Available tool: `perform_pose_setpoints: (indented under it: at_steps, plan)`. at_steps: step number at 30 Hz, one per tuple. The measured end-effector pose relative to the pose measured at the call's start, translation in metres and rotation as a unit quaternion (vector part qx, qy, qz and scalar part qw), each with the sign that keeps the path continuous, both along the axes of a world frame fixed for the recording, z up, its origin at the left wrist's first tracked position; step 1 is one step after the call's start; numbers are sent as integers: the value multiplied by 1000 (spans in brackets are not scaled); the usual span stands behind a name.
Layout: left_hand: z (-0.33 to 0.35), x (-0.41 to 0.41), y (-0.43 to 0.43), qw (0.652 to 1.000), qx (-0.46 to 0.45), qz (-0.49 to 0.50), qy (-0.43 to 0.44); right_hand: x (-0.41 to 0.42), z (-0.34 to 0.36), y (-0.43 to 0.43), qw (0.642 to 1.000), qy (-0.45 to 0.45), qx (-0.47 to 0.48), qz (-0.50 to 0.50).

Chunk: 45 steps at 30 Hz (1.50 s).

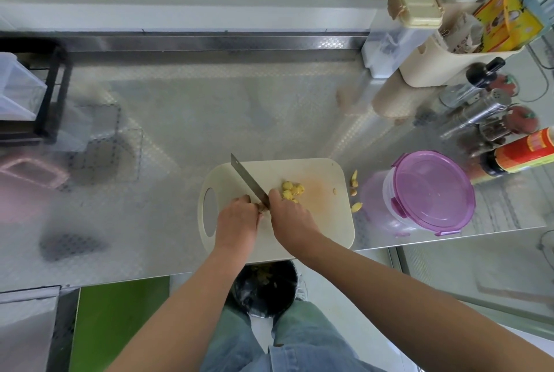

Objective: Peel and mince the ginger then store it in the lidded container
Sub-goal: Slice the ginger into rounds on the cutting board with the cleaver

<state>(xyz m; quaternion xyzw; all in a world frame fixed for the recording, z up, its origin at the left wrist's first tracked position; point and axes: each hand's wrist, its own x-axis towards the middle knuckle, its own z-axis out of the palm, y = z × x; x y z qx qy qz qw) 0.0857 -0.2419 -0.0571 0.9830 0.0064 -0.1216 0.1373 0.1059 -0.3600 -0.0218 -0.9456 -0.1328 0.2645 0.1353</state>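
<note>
A pale cutting board lies at the steel counter's front edge. On it is a small pile of yellow peeled ginger slices. My left hand is closed around the handle of a cleaver-style knife, whose blade points away to the upper left. My right hand sits just right of the blade, fingers curled down onto the near side of the ginger pile. To the right of the board stands a clear round container, closed with a purple clip lid.
Ginger offcuts lie on the counter between board and container. Sauce bottles and shakers crowd the right side. A black-lined bin with peelings stands under the counter edge by my legs. A dark rack stands far left.
</note>
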Motion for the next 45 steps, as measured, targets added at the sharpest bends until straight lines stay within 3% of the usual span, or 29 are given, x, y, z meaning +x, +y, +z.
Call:
perform_pose_setpoints:
  at_steps: [20,27,33,45]
  plan:
    - [-4,-3,6,998,-46,-10,-40,6,-10,4,1000,2,0,0]
    - [1,-7,8,994,-94,35,-46,17,-10,-15,996,8,34,-85]
    - [-2,-14,9,994,-91,39,-55,9,5,-21,996,-3,82,-43]
    - [-3,-11,6,993,-92,48,-58,-3,9,-12,999,-16,38,-9]
